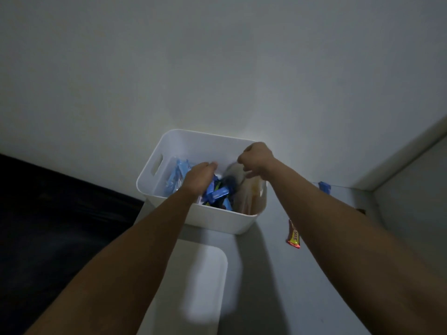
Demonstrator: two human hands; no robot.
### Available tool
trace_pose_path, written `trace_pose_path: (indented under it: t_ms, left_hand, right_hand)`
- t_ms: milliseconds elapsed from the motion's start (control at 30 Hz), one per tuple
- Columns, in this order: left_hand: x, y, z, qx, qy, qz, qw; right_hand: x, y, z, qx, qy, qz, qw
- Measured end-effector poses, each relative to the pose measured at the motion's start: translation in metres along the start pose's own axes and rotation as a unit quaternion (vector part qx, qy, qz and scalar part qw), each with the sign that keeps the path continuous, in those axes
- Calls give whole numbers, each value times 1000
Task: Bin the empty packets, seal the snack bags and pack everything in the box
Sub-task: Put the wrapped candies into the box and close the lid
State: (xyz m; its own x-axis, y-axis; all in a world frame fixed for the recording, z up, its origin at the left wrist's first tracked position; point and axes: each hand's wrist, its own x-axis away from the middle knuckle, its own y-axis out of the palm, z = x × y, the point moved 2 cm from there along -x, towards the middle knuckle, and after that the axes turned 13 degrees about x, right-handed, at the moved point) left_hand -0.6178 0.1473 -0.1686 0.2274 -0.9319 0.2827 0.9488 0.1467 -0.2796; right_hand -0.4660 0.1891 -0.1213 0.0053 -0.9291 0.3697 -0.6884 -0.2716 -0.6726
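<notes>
A white plastic box [169, 148] with a handle slot stands against the wall, with several blue snack packets [216, 193] inside. My left hand [199, 176] reaches into the box over those packets, and its fingers are hidden from me. My right hand [256, 160] is over the box's right side, closed on the top of a clear snack bag [244, 192] that hangs down inside the box. The bag is blurred. A red and yellow snack bar [293, 234] lies on the surface to the right of the box.
A flat white lid [203, 281] lies on the grey surface in front of the box. A small blue packet [324, 187] rests at the back right near the wall. A dark area [60, 213] fills the left side.
</notes>
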Motion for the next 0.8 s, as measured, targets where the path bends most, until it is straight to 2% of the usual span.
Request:
trace_pose_path:
  t_ms: [100,267,400,533,667,800]
  left_hand:
    - [2,2,10,-34,10,36,999]
    - [18,39,41,-31,116,51,991]
    - [43,95,60,2,224,1,975]
    - [75,155,60,-23,277,-65,959]
    - [91,199,30,-62,254,-107,959]
    - [95,243,-27,-221,188,-182,939]
  right_hand:
    - [-3,-21,15,-7,-1,31,999]
    - [8,-68,64,-52,14,74,996]
    - [19,-105,125,-48,41,80,995]
    - [34,-133,194,16,87,86,992]
    - [41,-140,259,135,126,78,980]
    - [50,-126,328,162,141,18,977]
